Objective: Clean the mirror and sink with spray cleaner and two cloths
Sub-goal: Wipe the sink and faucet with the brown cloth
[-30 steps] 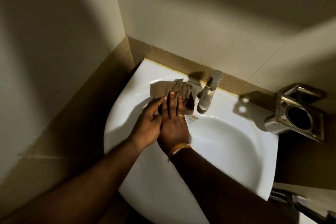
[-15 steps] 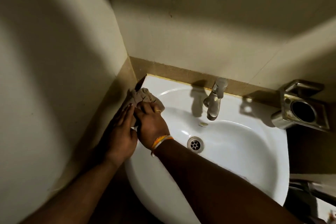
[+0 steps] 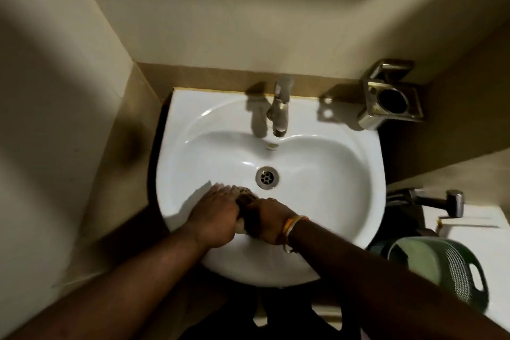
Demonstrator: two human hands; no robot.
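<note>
The white sink fills the middle of the head view, with its drain in the centre and a metal tap at the back. A bunched brownish cloth lies on the near inner slope of the basin, just left of the drain. My left hand and my right hand press side by side on the cloth, covering most of it. My right wrist wears orange and white bangles. No mirror or spray cleaner shows.
A metal wall holder juts out at the back right. A green perforated basket and a metal handle sit to the right of the sink. Beige walls close in on the left and behind.
Both hands and the cloth have moved from the sink's back left corner down to the near inner side of the basin by the drain. The camera now looks more straight down.
</note>
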